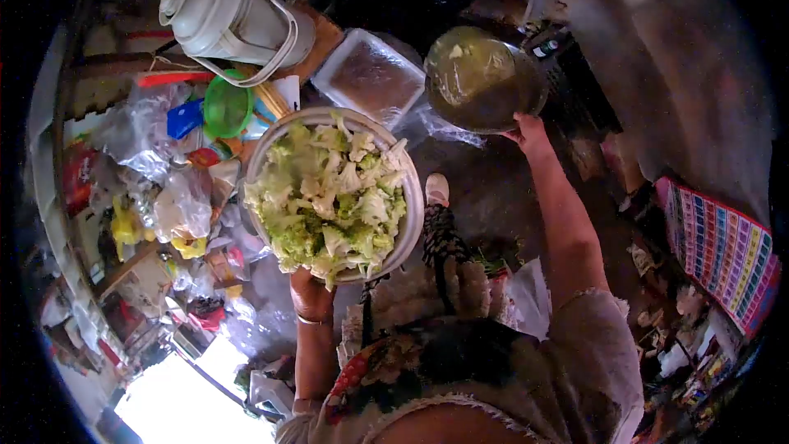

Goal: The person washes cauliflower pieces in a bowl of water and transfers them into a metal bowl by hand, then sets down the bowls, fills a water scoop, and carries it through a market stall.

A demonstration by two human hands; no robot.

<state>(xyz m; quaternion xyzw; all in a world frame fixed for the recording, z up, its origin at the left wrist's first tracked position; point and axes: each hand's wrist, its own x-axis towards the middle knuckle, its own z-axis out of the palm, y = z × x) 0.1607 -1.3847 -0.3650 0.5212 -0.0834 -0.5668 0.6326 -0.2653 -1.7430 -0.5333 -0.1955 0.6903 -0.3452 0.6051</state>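
A pale round bowl [417,222] heaped with green and white cauliflower florets [333,197] is in front of me on the left. From below, my left hand [312,296] grips its near edge, the fingers mostly hidden under the bowl. Farther out on the right, my right hand [530,133] holds the near rim of a see-through basin [485,107]. Cloudy liquid appears to be in that basin, with a small pale piece in it. Between the two vessels lies a white tray [370,78] under clear plastic.
A large white thermos jug [234,20] stands at the upper left. Below it are a green cup [228,105] and a clutter of plastic bags [177,201]. A colourful printed sheet [719,251] is on the right. My shoe [437,189] shows on the dark floor.
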